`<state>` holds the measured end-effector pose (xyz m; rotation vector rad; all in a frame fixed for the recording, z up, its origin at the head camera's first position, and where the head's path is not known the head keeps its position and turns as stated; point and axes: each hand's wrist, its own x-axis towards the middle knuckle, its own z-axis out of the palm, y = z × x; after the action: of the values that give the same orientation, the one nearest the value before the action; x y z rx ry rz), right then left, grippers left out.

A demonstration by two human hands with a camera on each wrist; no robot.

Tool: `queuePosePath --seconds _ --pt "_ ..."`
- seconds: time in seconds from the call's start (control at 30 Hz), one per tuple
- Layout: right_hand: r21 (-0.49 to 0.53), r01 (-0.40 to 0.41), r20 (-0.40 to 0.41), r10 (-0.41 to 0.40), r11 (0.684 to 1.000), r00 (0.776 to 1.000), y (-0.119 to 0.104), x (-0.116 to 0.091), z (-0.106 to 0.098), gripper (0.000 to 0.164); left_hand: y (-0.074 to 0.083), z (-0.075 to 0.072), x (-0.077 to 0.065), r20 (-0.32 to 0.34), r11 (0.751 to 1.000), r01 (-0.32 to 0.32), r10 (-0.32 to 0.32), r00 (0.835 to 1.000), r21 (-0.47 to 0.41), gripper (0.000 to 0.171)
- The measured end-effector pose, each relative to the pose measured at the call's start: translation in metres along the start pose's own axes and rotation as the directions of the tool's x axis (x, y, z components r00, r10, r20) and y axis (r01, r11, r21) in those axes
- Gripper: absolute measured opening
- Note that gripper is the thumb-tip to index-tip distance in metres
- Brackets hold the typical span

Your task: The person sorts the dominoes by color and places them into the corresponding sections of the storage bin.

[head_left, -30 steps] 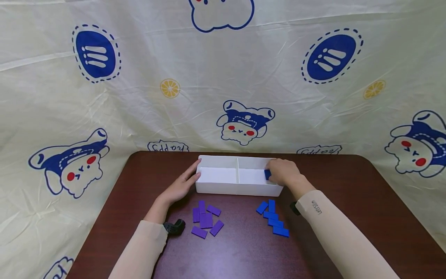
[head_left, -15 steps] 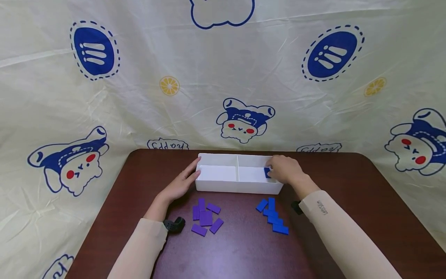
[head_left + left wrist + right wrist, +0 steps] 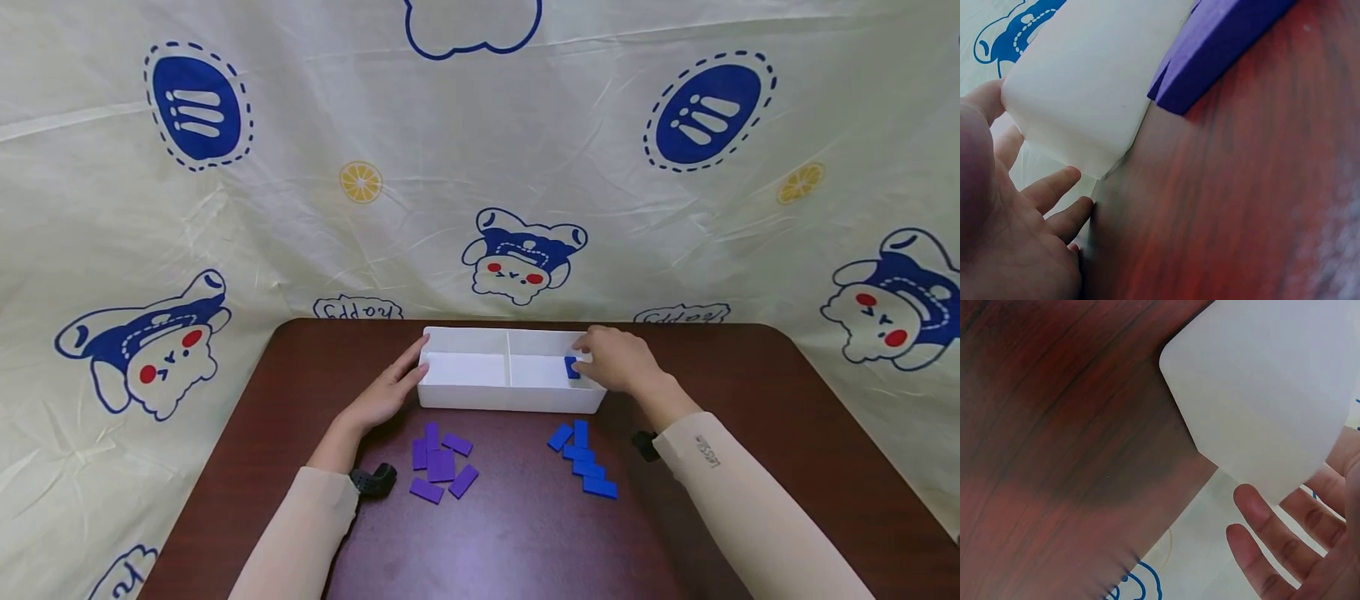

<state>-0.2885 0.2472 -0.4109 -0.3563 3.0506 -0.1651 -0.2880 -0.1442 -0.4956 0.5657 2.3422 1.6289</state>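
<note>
A white two-compartment box stands near the far side of the table. My left hand rests against its left end, fingers extended; the left wrist view shows those fingertips touching the outer wall. At the right end, my right hand reaches over the rim, its thumb and a finger inside the right compartment. A small dark blue tile is in that compartment by the thumb tip, its right edge partly covered. In the right wrist view the other fingers extend loosely outside the box wall.
Several purple tiles lie loosely grouped in front of the box on the left, some touching. Several blue tiles form a slanted row at front right. A patterned cloth hangs behind the brown table.
My right hand has drawn slightly to the right and up from the blue tile, so more of the tile shows. The left hand stays against the box. The head view has shifted slightly.
</note>
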Motion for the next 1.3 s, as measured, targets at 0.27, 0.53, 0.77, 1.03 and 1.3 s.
queuePosePath --seconds 0.27,0.53,0.77,1.03,1.3 --pt "0.018 0.000 -0.040 0.000 1.000 0.999 -0.001 -0.008 -0.008 0.043 -0.001 0.000 0.001 0.003 1.000 -0.007 0.007 1.000 -0.005 0.061" --pt "0.017 0.028 -0.073 -0.027 0.999 0.997 -0.004 -0.018 -0.012 0.044 -0.001 0.000 -0.001 0.001 1.000 0.001 -0.001 1.000 -0.008 0.060" --pt "0.033 0.087 -0.106 -0.083 0.996 0.991 -0.009 -0.031 -0.015 0.043 0.000 -0.001 -0.001 0.010 1.000 -0.005 0.005 1.000 -0.015 0.060" --pt "0.055 0.130 -0.165 -0.119 0.990 0.979 -0.017 -0.047 -0.017 0.040 -0.002 -0.001 0.000 0.010 1.000 0.007 -0.007 1.000 -0.006 0.060" --pt "0.106 0.127 -0.177 -0.107 0.986 0.978 -0.022 -0.060 -0.016 0.036 -0.002 -0.001 0.000 0.009 1.000 0.004 -0.004 1.000 -0.006 0.059"
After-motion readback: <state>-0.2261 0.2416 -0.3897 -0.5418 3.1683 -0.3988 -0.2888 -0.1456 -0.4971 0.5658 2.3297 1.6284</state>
